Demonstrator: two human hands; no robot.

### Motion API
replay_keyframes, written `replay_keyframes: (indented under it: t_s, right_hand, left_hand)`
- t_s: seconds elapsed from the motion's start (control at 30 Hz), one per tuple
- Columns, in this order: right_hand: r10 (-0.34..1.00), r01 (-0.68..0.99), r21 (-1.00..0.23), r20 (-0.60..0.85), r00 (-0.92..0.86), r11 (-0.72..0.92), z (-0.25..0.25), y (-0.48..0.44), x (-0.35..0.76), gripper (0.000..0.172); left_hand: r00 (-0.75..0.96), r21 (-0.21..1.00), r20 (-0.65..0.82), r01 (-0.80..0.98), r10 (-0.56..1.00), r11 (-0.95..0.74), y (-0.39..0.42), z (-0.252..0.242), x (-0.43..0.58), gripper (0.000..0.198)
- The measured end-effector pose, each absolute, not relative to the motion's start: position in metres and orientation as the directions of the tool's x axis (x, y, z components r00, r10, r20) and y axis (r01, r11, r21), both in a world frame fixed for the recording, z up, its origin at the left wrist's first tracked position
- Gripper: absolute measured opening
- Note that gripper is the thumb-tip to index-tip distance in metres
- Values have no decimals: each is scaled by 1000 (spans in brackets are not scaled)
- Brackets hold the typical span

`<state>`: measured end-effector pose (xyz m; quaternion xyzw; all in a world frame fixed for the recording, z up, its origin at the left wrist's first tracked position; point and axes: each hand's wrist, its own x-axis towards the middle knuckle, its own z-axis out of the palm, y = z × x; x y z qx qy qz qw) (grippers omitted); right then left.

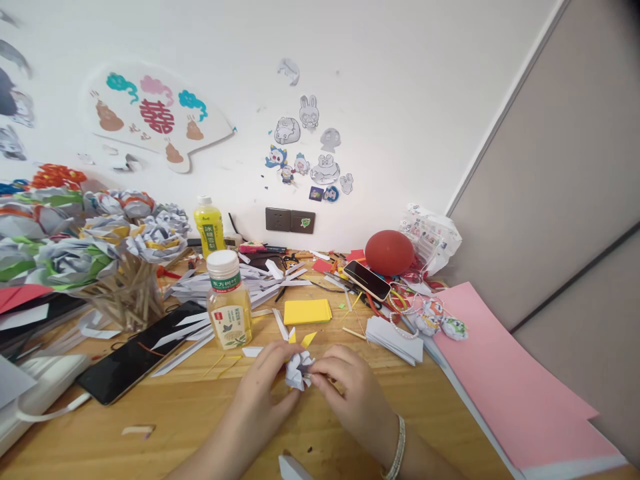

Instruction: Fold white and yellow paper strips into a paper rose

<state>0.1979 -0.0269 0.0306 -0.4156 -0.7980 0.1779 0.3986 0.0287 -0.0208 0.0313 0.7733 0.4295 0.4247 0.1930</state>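
Observation:
Between my hands, low over the wooden table (200, 427), is a small paper flower (299, 371) of white petals with yellow paper pieces sticking out at its far side. My left hand (273, 380) curls round its left side, fingers behind and thumb in front. From the right, my right hand (350, 387) pinches at the flower's edge with thumb and fingertips; a bracelet circles that wrist. Just beyond lies a stack of yellow paper (307, 311). White paper strips (187, 347) are scattered to the left, and a stack of white paper (395, 339) sits to the right.
A tea bottle (230, 310) and a yellow drink bottle (209, 227) stand left of centre. Finished paper flowers (75, 260) fill a container at left, near a black phone (135, 360). Right: another phone (367, 280), a red balloon (390, 253), pink paper (500, 373).

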Motion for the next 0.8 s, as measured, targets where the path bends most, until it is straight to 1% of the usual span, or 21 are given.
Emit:
replay_keyframes:
  t_s: [0.1, 0.3, 0.47, 0.6, 0.7, 0.8]
  right_hand:
    - [801, 560, -577, 487, -349, 595, 30, -27, 198, 18]
    - [821, 616, -549, 441, -362, 566, 29, -27, 199, 17]
    - [833, 585, -595, 425, -354, 552, 30, -27, 198, 16]
    - [837, 551, -631, 442, -322, 546, 32, -27, 196, 14]
    - [825, 537, -628, 466, -320, 563, 30, -28, 196, 15]
    - [798, 532, -599, 501, -335, 599, 27, -28, 196, 15]
  left_hand:
    - [256, 666, 484, 513, 837, -542, -20, 31, 29, 31]
    - [250, 680, 476, 503, 843, -533, -19, 34, 30, 30]
    - [265, 681, 470, 497, 842, -537, -20, 33, 30, 29]
    - [264, 684, 466, 497, 844, -533, -20, 32, 30, 28]
    - [264, 682, 472, 495, 841, -539, -21, 31, 30, 29]
    - [262, 678, 479, 496, 837, -543, -21, 30, 29, 30]
